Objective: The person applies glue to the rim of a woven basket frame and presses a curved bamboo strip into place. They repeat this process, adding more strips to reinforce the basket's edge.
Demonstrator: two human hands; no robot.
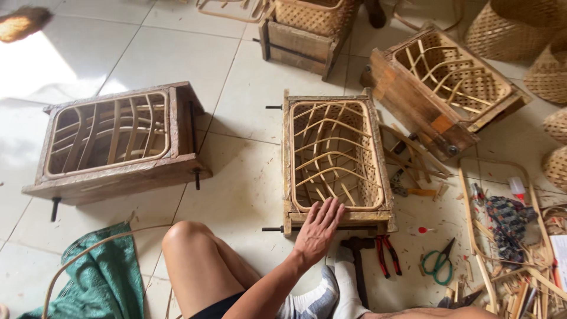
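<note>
My left hand (318, 229) lies flat with its fingers apart on the near rim of a wooden box mould (287, 155) on the tiled floor. It grips nothing. Inside the mould sits a half-woven rattan basket frame (333, 155) with curved ribs. My right hand is out of sight. My bare knee (188, 243) and socked feet (331, 292) are just below the hand.
A hammer (358, 255), red-handled pliers (387, 254) and green-handled scissors (438, 260) lie to the hand's right. Two other moulds with frames stand at left (118, 177) and upper right (407, 94). Rattan scraps (520, 283), woven baskets (514, 23) and a green cloth (106, 277) lie around.
</note>
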